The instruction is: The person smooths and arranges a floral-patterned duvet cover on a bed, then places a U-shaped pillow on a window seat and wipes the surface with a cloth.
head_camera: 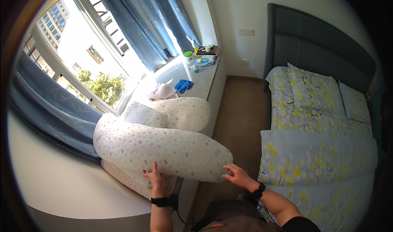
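Note:
A large curved white body pillow with small grey and beige squares (165, 144) lies on the window ledge, its near end jutting past the ledge's edge. My left hand (153, 174) touches its near side with thumb and fingers spread. At the pillow's right end is my right hand (235, 175), fingers partly bent and near or against the fabric; whether they grip it cannot be seen. Between the pillow's arms sits a smaller cushion (144, 114) with a pale centre. Under the pillow's near side lies peach-patterned bedding (132, 176). Both wrists wear black bands.
On the stone ledge (201, 78) are a pink bra (162, 91), a blue cloth (184, 86), a green-lidded jar (188, 56) and small bottles. Blue curtains (135, 26) flank the open window. A bed with yellow-patterned bedding (316, 158) stands right, across a brown floor strip (238, 109).

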Demonstrator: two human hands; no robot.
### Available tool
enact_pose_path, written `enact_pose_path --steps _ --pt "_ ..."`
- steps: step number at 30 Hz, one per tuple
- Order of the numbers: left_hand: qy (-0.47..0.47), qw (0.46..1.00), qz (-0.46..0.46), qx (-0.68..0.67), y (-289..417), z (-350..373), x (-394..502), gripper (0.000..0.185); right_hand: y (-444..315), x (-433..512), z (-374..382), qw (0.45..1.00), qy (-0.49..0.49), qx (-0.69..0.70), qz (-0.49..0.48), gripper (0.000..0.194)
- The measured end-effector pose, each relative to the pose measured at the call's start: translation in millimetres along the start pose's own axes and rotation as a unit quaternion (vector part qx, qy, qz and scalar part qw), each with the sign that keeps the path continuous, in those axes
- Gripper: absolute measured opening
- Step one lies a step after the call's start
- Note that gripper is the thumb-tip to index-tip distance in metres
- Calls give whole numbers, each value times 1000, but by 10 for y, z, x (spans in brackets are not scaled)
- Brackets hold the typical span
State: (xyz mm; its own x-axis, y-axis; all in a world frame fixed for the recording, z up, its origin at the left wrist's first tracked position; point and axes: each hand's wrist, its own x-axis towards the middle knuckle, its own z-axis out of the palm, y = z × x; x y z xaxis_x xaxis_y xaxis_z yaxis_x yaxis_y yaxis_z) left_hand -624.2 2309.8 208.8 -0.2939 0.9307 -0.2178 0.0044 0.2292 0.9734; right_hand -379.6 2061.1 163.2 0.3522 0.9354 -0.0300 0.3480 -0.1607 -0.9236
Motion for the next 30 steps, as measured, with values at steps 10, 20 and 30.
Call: enact_pose_path --steps 10,20,30 --pt "-75 956 -83 -272 321 -25 820 46 136 807 574 983 -47 -140 -104 78" --pt "-168 938 -7 -302 431 139 551 29 124 987 585 985 -77 -155 -12 80" --pt "-132 901 395 124 923 562 -439 28 398 916 145 989 -145 -4 15 63"
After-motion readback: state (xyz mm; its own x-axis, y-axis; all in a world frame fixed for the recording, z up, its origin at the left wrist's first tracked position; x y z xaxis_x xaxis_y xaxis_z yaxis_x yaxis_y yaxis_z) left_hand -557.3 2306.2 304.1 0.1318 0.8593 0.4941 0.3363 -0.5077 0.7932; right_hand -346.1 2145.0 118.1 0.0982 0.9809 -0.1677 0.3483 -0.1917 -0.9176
